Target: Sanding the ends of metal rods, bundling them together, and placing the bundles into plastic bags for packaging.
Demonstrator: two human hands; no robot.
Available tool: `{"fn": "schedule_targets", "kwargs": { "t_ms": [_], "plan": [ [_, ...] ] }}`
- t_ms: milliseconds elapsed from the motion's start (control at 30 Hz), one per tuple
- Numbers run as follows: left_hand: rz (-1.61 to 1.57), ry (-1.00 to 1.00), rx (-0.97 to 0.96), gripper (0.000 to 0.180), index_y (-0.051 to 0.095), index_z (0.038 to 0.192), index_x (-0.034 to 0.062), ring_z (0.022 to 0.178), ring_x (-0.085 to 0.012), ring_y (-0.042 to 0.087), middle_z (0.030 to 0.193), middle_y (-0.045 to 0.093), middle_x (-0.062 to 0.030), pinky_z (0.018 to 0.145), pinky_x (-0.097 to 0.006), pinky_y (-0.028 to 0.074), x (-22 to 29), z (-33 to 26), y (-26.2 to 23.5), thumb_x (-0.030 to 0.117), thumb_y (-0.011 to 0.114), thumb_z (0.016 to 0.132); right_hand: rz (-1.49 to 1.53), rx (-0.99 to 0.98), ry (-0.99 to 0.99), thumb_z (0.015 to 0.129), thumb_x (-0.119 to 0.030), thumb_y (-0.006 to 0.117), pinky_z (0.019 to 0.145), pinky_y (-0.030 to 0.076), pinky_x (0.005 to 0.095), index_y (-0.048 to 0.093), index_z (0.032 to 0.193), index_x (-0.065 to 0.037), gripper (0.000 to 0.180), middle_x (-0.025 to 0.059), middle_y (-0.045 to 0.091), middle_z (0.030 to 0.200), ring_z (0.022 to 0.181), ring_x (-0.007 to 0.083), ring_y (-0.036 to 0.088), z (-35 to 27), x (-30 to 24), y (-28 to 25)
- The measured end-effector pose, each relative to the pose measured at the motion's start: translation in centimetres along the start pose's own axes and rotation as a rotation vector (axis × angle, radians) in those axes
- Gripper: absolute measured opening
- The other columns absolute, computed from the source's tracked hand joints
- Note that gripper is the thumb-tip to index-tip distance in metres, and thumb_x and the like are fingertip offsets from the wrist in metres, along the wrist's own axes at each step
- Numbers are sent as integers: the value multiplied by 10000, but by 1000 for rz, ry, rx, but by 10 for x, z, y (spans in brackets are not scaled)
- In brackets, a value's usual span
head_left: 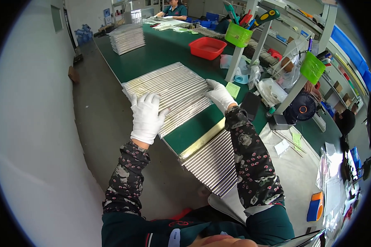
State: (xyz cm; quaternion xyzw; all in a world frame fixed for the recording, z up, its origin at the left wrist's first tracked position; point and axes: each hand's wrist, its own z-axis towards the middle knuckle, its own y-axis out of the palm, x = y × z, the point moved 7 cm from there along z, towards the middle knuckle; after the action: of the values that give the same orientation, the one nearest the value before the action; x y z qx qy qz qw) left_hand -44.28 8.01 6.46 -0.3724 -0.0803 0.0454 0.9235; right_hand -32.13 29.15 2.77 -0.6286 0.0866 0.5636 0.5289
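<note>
A flat layer of slim silvery rods (173, 88), covered in shiny clear film, lies on the green table ahead of me. My left hand (146, 117), in a white glove, rests on its near left corner with fingers spread and thumb out to the right. At the layer's right edge, my right hand (219, 95), also gloved in white, touches the rod ends with fingers stretched out; the undersides of its fingers are hidden. Closer to me, a second row of metal rods (212, 164) lies beside a gold-coloured strip (203, 140), partly behind my right forearm.
A stack of rod layers (127, 40) stands at the far left of the green table (160, 49). Beyond are a red basin (207, 48) and a seated person (174, 10). Shelf posts at right carry a green tool holder (238, 35); a black fan (303, 108) stands nearby.
</note>
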Motion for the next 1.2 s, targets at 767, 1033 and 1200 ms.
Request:
{"fn": "schedule_targets", "kwargs": {
  "t_ms": [767, 1033, 1200],
  "plan": [
    [257, 180, 24, 627, 478, 1241, 27, 1288, -274, 307, 1339, 395, -85, 1071, -534, 179, 74, -17, -14, 293, 669, 706, -1140, 430, -301, 857, -171, 528, 601, 488, 291, 583, 1031, -95, 198, 78, 591, 906, 760, 199, 562, -487, -245, -143],
    [-357, 675, -193, 547, 485, 1179, 13, 1267, -333, 324, 1304, 421, -130, 1088, -553, 105, 256, -90, -34, 268, 644, 722, -1154, 877, 16, 663, -14, 633, 664, 477, 367, 585, 985, -49, 328, 100, 594, 881, 768, 288, 581, -567, -148, -216],
    [-482, 901, -324, 534, 505, 1138, 35, 1250, -346, 340, 1278, 429, -149, 1078, -561, 120, 367, -108, -46, 259, 680, 685, -1192, 545, 1297, 684, -368, 707, 837, 471, 420, 440, 1274, -58, 718, 200, 467, 1228, 1142, 339, 462, -664, 38, -275]
  ]
}}
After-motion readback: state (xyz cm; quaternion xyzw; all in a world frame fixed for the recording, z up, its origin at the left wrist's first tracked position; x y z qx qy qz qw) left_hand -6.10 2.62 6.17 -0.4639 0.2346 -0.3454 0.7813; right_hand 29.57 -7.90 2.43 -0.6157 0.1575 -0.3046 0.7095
